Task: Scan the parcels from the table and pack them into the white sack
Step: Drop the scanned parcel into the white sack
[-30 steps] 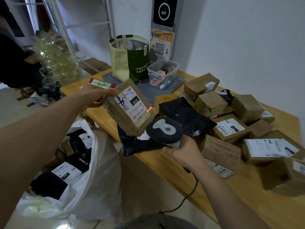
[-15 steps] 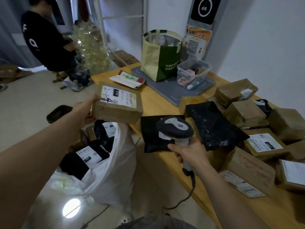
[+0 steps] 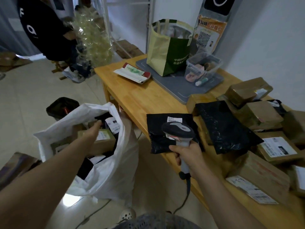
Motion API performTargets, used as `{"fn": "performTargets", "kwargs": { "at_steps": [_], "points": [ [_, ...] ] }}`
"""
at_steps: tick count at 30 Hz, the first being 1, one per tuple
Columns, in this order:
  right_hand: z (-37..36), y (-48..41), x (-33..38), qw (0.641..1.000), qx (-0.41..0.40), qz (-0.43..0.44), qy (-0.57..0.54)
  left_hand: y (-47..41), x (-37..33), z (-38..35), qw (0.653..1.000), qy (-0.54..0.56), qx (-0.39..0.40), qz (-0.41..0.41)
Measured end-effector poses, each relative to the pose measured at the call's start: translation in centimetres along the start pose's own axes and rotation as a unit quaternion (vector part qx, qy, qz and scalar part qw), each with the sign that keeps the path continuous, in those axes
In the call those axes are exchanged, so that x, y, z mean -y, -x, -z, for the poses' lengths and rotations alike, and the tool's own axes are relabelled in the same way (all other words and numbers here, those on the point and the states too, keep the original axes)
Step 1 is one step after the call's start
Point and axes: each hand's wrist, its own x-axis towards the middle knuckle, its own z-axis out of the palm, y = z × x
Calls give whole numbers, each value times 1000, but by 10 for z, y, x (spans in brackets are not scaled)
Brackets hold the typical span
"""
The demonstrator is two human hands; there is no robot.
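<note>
1. Left grip (image 3: 92, 132) is down in the mouth of the white sack (image 3: 115, 171). Its fingers are stretched out straight and apart, with nothing clasped in them.
2. Right under those fingers lies a brown parcel (image 3: 105, 142), label up, inside the sack. Whether the fingers touch it, I can't tell. Black parcels (image 3: 85, 168) with white labels lie around it in there.
3. Right grip (image 3: 188, 156) is clamped round the handle of the scanner (image 3: 178, 131), held upright over the near edge of the surface (image 3: 140, 96). Its cable (image 3: 188, 190) drops toward the floor.
4. Just behind the scanner, a black mailer (image 3: 156, 129) lies flat at the surface's edge, with a second black mailer (image 3: 222, 128) beside it to the right.
5. Further right there's a crowd of brown boxes (image 3: 262, 113), stacked and touching, several with white labels.
6. At the far end, a green-and-cream bag (image 3: 168, 50) and a clear tub (image 3: 204, 66) stand on a grey mat (image 3: 175, 86), with a printed envelope (image 3: 133, 74) just beside it.
7. The sack itself stands on the floor, close against the surface's left side.
</note>
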Motion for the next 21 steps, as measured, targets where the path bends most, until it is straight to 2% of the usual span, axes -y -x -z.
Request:
{"fn": "performTargets", "kwargs": {
  "at_steps": [3,6,8,10,13,15,18,21],
  "points": [
    [16,2,-7,999,-23,-31,-9,21,-14,-61,986,-146,46,-63],
    [36,2,-13,995,-63,-59,-41,37,-18,-121,933,-285,102,-195],
    [47,4,-14,993,-73,-67,-58,44,-14,-150,861,-384,139,-303],
    [53,4,-10,993,-70,-65,-69,46,-6,-173,778,-480,198,-354],
    [59,-2,10,996,-53,-56,-50,45,8,-192,682,-607,260,-315],
    [59,-10,26,997,-46,-55,-36,45,15,-194,642,-647,288,-294],
    [58,-22,46,997,-46,-57,-1,47,15,-194,617,-662,295,-307],
    [53,-33,61,996,-40,-59,45,49,8,-196,630,-652,291,-307]
  ]
}}
